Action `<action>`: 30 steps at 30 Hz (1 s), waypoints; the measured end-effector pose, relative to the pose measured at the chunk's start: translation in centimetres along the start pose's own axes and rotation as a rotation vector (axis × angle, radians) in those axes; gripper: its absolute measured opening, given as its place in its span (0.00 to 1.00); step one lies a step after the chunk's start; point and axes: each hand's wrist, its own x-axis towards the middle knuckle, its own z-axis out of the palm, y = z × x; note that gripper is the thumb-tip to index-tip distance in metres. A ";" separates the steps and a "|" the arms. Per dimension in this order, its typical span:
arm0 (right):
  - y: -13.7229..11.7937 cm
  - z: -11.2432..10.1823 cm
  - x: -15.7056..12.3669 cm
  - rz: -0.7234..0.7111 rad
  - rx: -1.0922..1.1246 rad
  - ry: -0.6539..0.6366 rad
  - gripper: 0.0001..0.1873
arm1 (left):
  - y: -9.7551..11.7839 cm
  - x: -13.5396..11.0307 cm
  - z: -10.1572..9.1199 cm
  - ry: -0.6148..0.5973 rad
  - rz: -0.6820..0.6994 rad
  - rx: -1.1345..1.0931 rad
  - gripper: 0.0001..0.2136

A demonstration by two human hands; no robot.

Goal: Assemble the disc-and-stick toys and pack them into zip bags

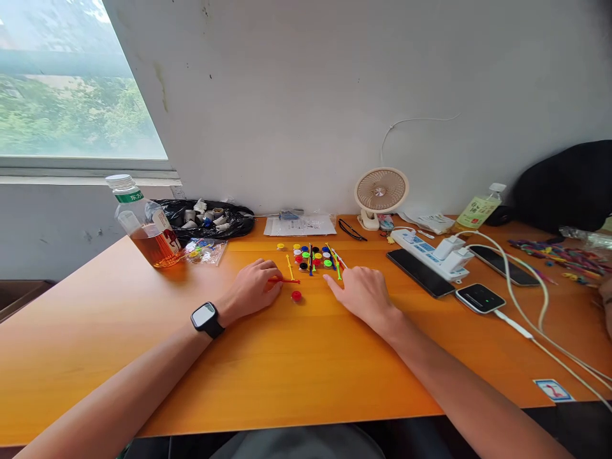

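a head-worn camera (fairly near) looks forward and down across the table [287, 376] toward the wall [287, 95].

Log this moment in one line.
left hand: holding red stick | right hand: near green stick | red disc: on table, between hands

amber-drink bottle [155, 239] | beige fan [381, 190] near wall [287, 95] | white power strip [423, 250], black phone [419, 273] just beside

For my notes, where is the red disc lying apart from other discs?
In the head view, the red disc lies below centre, slightly left, between left hand and right hand, nearer the camera than the red stick.
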 end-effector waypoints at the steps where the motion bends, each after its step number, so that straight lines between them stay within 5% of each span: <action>1: 0.0 -0.1 0.0 -0.010 0.008 0.023 0.30 | -0.1 0.0 0.0 -0.010 -0.003 -0.002 0.08; 7: -1.1 -0.4 -0.3 -0.202 0.255 0.123 0.23 | 0.1 0.0 0.0 0.005 -0.029 -0.009 0.06; 12: -2.8 -0.4 -1.5 -0.438 0.593 -0.027 0.09 | 0.5 -0.1 -0.1 0.060 -0.099 -0.124 0.04; 16: -3.2 -0.7 -2.0 -0.597 0.616 -0.116 0.17 | 1.0 -0.1 -0.1 0.123 -0.088 -0.244 0.04; 22: -2.6 -0.3 -1.5 -0.531 0.620 -0.071 0.12 | 1.5 -0.1 0.2 0.154 -0.020 -0.349 0.03; 30: -2.7 0.3 -0.8 -0.181 0.861 0.141 0.14 | 2.9 -0.1 0.5 0.124 0.059 -0.457 0.07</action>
